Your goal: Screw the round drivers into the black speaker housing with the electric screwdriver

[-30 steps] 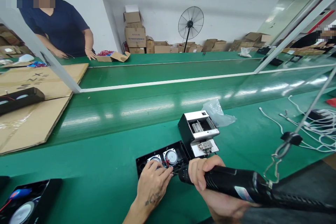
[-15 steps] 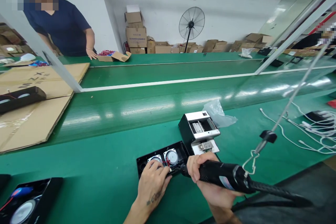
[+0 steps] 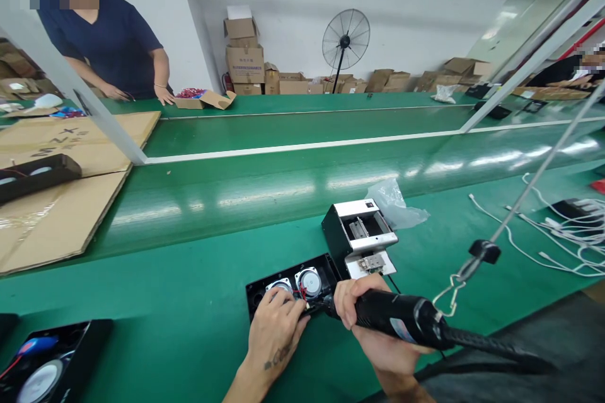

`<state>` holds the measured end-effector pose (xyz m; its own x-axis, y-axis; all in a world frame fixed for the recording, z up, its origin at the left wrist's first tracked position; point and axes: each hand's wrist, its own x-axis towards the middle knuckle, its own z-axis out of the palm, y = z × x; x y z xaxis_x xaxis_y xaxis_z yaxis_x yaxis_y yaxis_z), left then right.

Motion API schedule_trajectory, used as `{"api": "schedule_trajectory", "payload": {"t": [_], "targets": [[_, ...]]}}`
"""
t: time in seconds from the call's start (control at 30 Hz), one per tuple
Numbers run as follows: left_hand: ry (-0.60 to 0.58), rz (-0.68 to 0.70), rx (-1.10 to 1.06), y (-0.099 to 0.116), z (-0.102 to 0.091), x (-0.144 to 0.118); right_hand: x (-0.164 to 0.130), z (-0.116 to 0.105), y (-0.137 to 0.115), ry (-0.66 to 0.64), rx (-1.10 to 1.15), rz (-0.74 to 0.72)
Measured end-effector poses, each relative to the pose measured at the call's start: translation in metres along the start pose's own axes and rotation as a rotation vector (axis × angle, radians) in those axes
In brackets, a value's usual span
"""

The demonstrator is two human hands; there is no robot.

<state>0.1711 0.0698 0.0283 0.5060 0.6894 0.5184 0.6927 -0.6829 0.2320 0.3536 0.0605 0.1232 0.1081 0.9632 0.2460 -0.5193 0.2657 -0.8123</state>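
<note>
Tool (image 3: 385, 313) shifted left, right hand (image 3: 378, 346) gripping it, left hand (image 3: 274, 325) curled, its hold unclear

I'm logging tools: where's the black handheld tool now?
In the head view, the black handheld tool is low, right of centre, gripped in the right hand, its tip at the speaker case.

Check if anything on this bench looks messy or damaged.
The white cables at right lie in a loose tangle, and a crumpled plastic bag sits beside the boxy unit. No damage shows.
</note>
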Motion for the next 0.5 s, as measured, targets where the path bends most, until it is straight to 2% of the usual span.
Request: {"api": "schedule_trajectory", "payload": {"t": [0.3, 0.5], "targets": [[0.015, -0.021, -0.030, 0.001, -0.001, 0.003, -0.003, -0.007, 0.000, -0.077, 0.023, -0.004], [0.051, -0.089, -0.118, 0.003, -0.002, 0.003, -0.008, -0.013, -0.007, -0.117, 0.044, -0.092]]}}
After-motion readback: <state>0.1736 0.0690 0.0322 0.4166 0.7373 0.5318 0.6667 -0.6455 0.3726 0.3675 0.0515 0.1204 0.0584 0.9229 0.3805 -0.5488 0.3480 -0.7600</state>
